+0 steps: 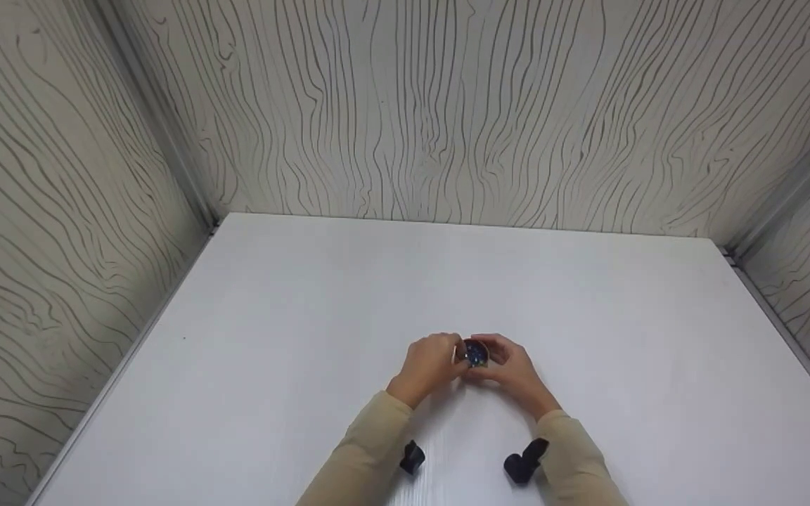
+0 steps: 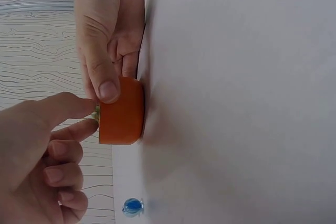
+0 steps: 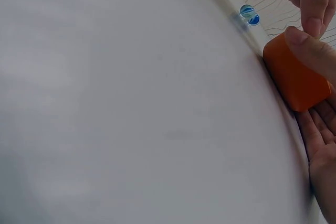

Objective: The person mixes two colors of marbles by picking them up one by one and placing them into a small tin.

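A small orange cup (image 2: 122, 114) stands on the white table, its mouth facing up; from above, dark blue contents (image 1: 476, 353) fill its inside. My right hand (image 1: 514, 367) holds the cup from the right, the thumb on its near side and the fingers behind. My left hand (image 1: 433, 362) is over the cup's rim, where thumb and forefinger pinch a small greenish glass marble (image 2: 95, 113), mostly hidden by the fingertips. Blue-striped glass marbles (image 3: 250, 15) lie on the table to the left of the cup; the head view does not show them.
The white table (image 1: 271, 295) reaches back to a wall (image 1: 405, 126) with a wood-grain pattern, with similar walls at both sides. Black wrist devices (image 1: 526, 460) hang beneath both sleeves. A tiny dark speck (image 1: 184, 338) marks the table's left part.
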Available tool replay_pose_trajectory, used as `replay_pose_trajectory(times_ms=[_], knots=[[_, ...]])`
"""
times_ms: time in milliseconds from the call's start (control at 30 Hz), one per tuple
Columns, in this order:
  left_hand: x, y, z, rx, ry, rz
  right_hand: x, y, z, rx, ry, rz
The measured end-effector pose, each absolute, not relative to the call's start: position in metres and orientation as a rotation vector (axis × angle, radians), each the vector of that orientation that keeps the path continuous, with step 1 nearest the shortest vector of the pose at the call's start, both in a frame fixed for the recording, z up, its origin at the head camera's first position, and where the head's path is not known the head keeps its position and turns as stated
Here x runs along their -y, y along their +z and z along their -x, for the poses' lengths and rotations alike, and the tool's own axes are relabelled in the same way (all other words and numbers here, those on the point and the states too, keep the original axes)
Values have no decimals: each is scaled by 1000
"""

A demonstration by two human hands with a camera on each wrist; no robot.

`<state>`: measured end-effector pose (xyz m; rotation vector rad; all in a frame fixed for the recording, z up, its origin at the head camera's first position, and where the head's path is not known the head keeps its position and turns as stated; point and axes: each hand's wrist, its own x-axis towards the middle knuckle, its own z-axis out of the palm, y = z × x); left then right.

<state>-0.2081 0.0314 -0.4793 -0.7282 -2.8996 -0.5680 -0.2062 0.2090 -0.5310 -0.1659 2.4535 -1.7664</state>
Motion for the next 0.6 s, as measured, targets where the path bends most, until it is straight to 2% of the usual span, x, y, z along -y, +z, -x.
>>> replay_pose_trajectory(times_ms=[267, 600], knots=[[-30, -476, 208, 2927, -576, 713, -208, -529, 206, -2467, -1762, 126], [-28, -475, 209, 2946, -590, 689, -210, -531, 207, -2449, -1769, 211]])
